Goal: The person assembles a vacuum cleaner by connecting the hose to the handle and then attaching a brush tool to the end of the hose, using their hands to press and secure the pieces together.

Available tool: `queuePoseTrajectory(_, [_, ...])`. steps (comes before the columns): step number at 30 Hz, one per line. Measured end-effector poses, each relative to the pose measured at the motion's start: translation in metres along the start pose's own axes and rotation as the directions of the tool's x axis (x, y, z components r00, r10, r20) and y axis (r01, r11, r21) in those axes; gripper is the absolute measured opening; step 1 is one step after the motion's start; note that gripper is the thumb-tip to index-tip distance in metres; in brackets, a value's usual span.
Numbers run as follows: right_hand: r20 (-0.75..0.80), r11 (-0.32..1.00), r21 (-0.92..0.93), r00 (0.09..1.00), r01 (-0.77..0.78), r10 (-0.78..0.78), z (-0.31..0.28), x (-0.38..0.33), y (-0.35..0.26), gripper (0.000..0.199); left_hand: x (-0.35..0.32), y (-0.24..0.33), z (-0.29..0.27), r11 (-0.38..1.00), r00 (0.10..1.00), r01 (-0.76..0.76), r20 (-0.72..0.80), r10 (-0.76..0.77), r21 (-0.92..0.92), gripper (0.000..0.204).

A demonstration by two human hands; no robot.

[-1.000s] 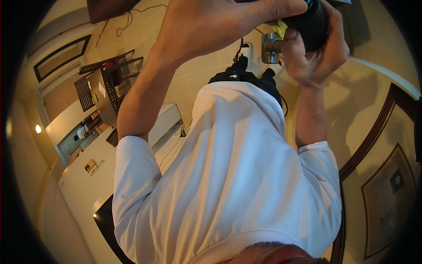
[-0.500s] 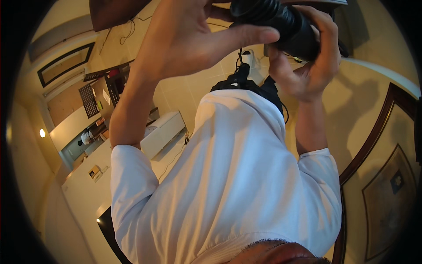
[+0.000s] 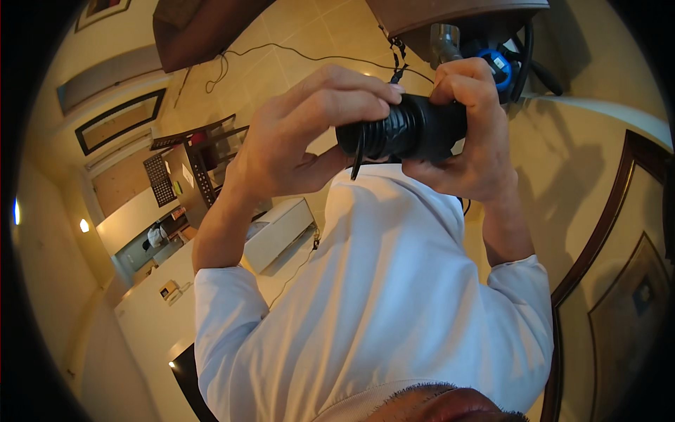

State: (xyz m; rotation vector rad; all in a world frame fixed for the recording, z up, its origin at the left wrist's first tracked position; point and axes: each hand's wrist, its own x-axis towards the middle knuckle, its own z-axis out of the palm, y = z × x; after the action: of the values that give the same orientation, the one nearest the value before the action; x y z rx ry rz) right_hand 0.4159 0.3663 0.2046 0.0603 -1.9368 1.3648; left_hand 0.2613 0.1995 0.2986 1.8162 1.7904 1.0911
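Above the white shirt [image 3: 380, 295], the left hand [image 3: 295, 148] and the right hand [image 3: 467, 141] are both gripping a black ribbed cylinder [image 3: 401, 131] between them, fingers curling over its ends, a thin black cord [image 3: 360, 151] hanging from it.

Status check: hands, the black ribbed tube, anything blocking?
Left hand and right hand both gripping the black ribbed tube, one at each end. Tube held level above the white shirt. Thin black cord hangs off it; nothing blocking.
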Motion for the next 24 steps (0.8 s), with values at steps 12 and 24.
queuePoseTrajectory(12, [0.077,0.999,0.009,0.996,-0.042,0.041,0.004,-0.010,-0.001,0.077,-0.008,0.005,0.004,0.993,0.994,0.111,0.001,-0.111,-0.030,0.053])
queuePoseTrajectory(24, [0.184,0.979,0.103,0.971,-0.176,0.155,0.001,-0.006,-0.004,0.068,-0.015,0.002,0.005,0.978,0.985,0.172,0.048,-0.167,-0.121,0.056])
